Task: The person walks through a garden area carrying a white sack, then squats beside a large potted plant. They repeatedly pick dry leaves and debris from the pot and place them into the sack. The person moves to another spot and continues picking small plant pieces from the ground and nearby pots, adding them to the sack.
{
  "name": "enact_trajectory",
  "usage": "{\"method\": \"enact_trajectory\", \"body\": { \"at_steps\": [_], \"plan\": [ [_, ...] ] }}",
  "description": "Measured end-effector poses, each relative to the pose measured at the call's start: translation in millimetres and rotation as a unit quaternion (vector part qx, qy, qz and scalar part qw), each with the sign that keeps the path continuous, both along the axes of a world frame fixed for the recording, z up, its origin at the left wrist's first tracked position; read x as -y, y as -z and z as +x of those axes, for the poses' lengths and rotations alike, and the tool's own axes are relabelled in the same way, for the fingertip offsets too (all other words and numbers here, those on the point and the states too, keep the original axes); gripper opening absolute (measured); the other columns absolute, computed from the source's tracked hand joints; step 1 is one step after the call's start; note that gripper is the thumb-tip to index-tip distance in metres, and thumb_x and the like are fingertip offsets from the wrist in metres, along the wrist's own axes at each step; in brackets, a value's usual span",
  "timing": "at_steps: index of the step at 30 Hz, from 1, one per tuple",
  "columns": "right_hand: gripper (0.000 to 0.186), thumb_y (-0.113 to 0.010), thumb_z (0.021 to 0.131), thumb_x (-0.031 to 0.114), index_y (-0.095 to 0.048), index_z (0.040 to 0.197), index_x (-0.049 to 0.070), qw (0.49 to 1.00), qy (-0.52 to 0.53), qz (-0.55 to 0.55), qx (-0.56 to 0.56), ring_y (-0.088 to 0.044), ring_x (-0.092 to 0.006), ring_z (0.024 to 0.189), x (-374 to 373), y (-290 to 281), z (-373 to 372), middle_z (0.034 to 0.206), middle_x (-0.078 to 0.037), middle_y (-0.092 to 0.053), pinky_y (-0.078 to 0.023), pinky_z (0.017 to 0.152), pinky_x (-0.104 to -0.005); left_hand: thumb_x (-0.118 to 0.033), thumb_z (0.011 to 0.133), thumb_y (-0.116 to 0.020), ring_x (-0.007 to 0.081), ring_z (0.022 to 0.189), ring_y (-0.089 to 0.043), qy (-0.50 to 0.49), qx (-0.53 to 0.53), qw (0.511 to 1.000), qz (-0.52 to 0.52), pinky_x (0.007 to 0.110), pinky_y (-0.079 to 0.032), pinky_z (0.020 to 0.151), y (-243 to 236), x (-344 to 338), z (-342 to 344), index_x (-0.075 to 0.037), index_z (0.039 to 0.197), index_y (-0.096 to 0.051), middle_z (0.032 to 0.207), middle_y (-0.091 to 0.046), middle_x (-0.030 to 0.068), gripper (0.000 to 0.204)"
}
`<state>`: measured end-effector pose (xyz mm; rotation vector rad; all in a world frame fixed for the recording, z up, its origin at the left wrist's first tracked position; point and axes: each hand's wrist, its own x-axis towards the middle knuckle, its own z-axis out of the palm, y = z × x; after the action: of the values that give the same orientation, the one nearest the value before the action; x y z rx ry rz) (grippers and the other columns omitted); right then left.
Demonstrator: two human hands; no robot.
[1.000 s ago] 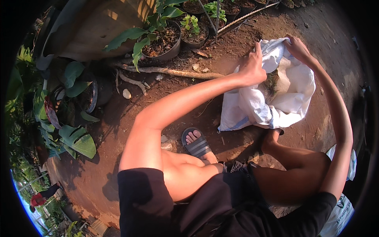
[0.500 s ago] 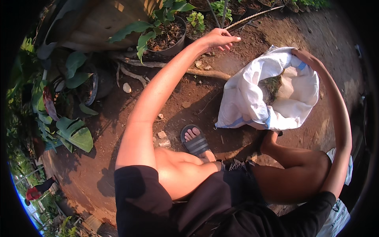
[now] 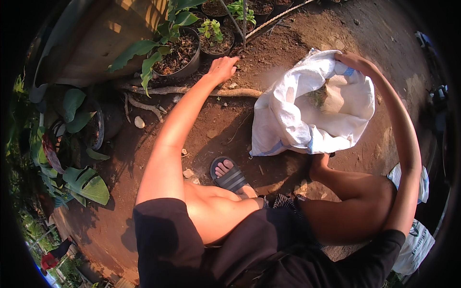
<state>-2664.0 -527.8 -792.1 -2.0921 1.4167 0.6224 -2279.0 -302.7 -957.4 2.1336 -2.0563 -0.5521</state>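
A white woven sack point(image 3: 276, 127) stands on the soil between my feet and the plants, its rolled mouth gaping upward. Some greenish-brown plant matter point(image 3: 318, 97) shows inside; the depth of the contents is hidden. My right hand point(image 3: 351, 61) grips the sack's far rim, with the fingers partly hidden behind the cloth. To the sack's left, my left hand point(image 3: 223, 69) is over the ground near a tree root point(image 3: 206, 90) and a black plant pot point(image 3: 194, 60). Its fingers are curled in, and whatever they may hold is hidden.
Small potted plants point(image 3: 216, 43) line the far side beside a rope point(image 3: 278, 19). Broad-leaved plants point(image 3: 86, 185) crowd the left. A pale stone point(image 3: 139, 122) lies on the soil. My sandalled foot point(image 3: 230, 175) is near the sack. A printed white bag point(image 3: 415, 247) lies at lower right.
My left hand has moved left and nearer to me, away from the sack. My right hand keeps hold of the rim. The whole view has shifted slightly.
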Motion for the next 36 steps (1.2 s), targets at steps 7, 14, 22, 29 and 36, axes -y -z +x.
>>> {"method": "enact_trajectory", "body": {
  "at_steps": [7, 14, 22, 29, 36],
  "plan": [
    [0.051, -0.046, 0.095, 0.044, -0.067, 0.102, -0.003, 1.0, 0.015, -0.019, 0.015, -0.06, -0.0211, 0.075, -10, 5, 3, 0.087, -0.013, -0.068, -0.047, 0.071, -0.0429, -0.021, 0.093, -0.068, 0.0359, 0.101, -0.069, -0.003, -0.023, 0.998, 0.055, 0.047, -0.056, 0.086, -1, 16, -8, -0.007, 0.106, -0.071, 0.104, -0.073, 0.0157, 0.02],
    [0.053, -0.047, 0.095, 0.044, -0.066, 0.107, -0.004, 1.0, 0.011, -0.02, 0.011, -0.063, -0.0237, 0.079, -15, 3, 1, 0.089, -0.014, -0.069, -0.048, 0.075, -0.0434, -0.015, 0.092, -0.062, 0.0407, 0.097, -0.069, 0.014, 0.006, 0.999, 0.039, 0.05, -0.056, 0.086, 11, 22, -11, 0.005, 0.095, -0.068, 0.098, -0.07, 0.0263, 0.021],
    [0.051, -0.046, 0.097, 0.04, -0.065, 0.11, -0.005, 0.998, 0.015, -0.001, 0.066, -0.068, -0.0267, 0.089, -26, -21, -6, 0.093, -0.016, -0.071, -0.054, 0.079, -0.0445, -0.019, 0.086, -0.061, 0.0378, 0.086, -0.071, -0.064, -0.088, 0.994, 0.006, 0.047, -0.055, 0.077, -4, 47, -23, 0.003, 0.086, -0.069, 0.087, -0.071, 0.0245, 0.023],
    [0.062, -0.044, 0.097, 0.049, -0.066, 0.106, -0.009, 0.996, -0.077, -0.034, 0.013, -0.065, -0.0316, 0.082, -28, 1, -18, 0.091, -0.023, -0.069, -0.05, 0.075, -0.047, -0.022, 0.093, -0.073, 0.002, 0.06, -0.044, -0.094, -0.308, 0.946, -0.024, 0.023, -0.034, 0.053, -68, 63, -45, -0.001, 0.09, -0.072, 0.067, -0.055, -0.0078, 0.022],
    [0.06, -0.045, 0.097, 0.046, -0.066, 0.107, -0.009, 0.991, -0.083, -0.041, 0.094, -0.065, -0.0346, 0.08, -12, 27, -55, 0.09, -0.026, -0.069, -0.05, 0.075, -0.0487, -0.022, 0.095, -0.072, -0.0007, 0.062, -0.046, 0.047, -0.358, 0.932, -0.041, 0.019, -0.034, 0.055, -212, 75, -132, -0.005, 0.095, -0.075, 0.069, -0.059, -0.0077, 0.016]
  ]
}}
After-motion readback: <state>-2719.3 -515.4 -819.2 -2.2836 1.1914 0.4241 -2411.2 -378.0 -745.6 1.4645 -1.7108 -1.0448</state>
